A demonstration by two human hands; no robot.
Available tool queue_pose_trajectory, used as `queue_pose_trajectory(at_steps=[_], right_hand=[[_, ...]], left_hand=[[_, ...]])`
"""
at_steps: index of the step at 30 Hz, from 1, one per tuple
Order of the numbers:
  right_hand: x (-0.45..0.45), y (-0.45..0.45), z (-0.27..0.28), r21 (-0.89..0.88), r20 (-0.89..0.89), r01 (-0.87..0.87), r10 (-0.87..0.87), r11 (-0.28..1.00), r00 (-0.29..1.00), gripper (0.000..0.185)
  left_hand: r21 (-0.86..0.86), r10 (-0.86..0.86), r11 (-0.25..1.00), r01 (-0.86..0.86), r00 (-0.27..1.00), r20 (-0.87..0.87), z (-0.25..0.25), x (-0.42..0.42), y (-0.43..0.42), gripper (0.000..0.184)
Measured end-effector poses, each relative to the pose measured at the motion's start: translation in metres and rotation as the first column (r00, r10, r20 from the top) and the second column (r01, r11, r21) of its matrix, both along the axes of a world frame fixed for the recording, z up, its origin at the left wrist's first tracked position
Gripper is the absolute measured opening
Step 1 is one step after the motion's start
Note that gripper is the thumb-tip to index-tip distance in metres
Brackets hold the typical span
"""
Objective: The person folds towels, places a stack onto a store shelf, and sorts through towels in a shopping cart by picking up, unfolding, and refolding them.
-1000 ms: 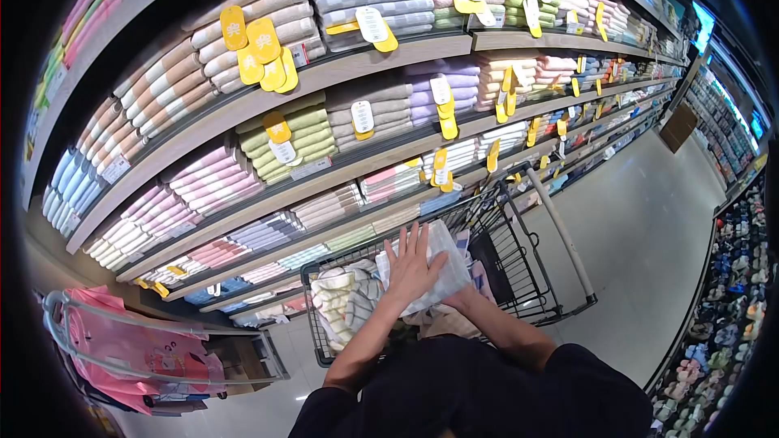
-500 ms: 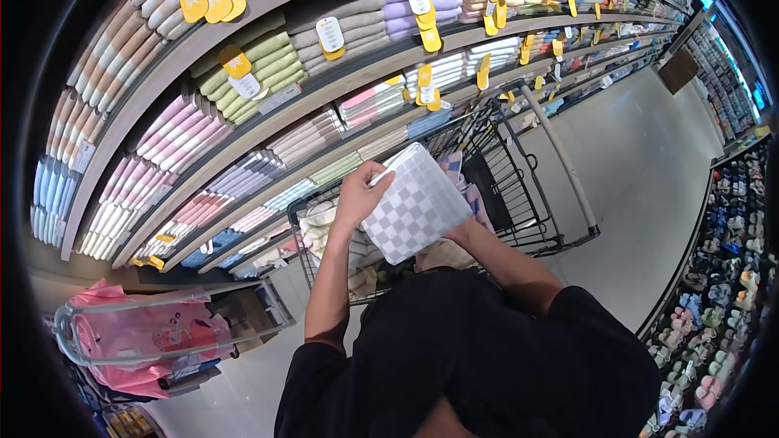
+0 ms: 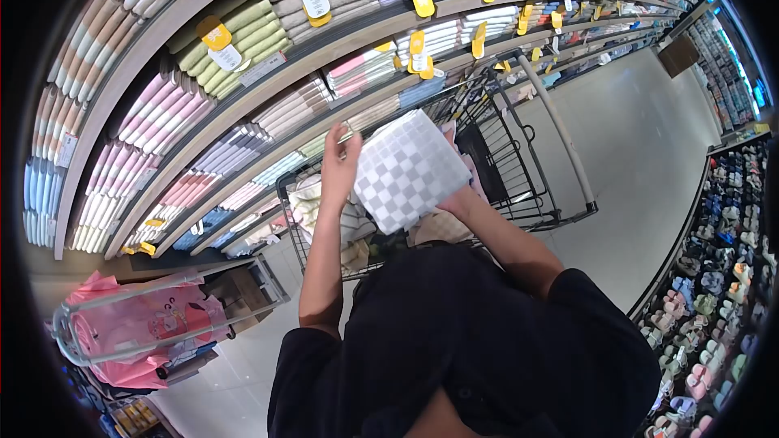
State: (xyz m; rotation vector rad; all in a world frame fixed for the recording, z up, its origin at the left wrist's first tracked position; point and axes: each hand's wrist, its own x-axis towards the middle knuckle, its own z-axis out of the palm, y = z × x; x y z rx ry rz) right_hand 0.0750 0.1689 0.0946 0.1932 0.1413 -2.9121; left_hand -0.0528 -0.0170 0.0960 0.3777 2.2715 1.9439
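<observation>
By the shelves [image 3: 365, 34], someone's got a folded towel [image 3: 412, 170] up over the cart [image 3: 560, 126], right grip [image 3: 458, 199] clamped on one side, left grip [image 3: 339, 158] loosely apart by the other, cloths [image 3: 308, 199] already in there but not this one.

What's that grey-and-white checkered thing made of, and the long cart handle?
The checkered cloth looks like soft, mostly matte fabric, maybe cotton: it's folded with layered, rounded edges. The handle looks smooth and stiff, a plain pale grey bar; plastic or coated metal, I can't tell which.
</observation>
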Motion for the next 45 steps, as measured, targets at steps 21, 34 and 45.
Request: queue_pose_trajectory(at_steps=[21,34,45], right_hand=[[-0.008,0.021,0.062,0.785,-0.155,0.144,-0.033,0.602,0.987,0.051],[0.012,0.016,0.095,0.816,-0.523,0.555,-0.199,0.163,0.828,0.045],[0.026,0.029,0.091,0.746,-0.666,0.665,0.005,0.033,0.746,0.059]], left_hand=[[0.446,-0.035,0.894,-0.028,0.991,0.133,0.028,0.015,-0.008,0.031],[0.425,-0.095,0.872,0.244,0.935,-0.341,0.058,0.035,-0.021,0.022],[0.419,-0.005,0.894,0.161,0.937,-0.349,0.069,0.048,-0.02,0.018]])
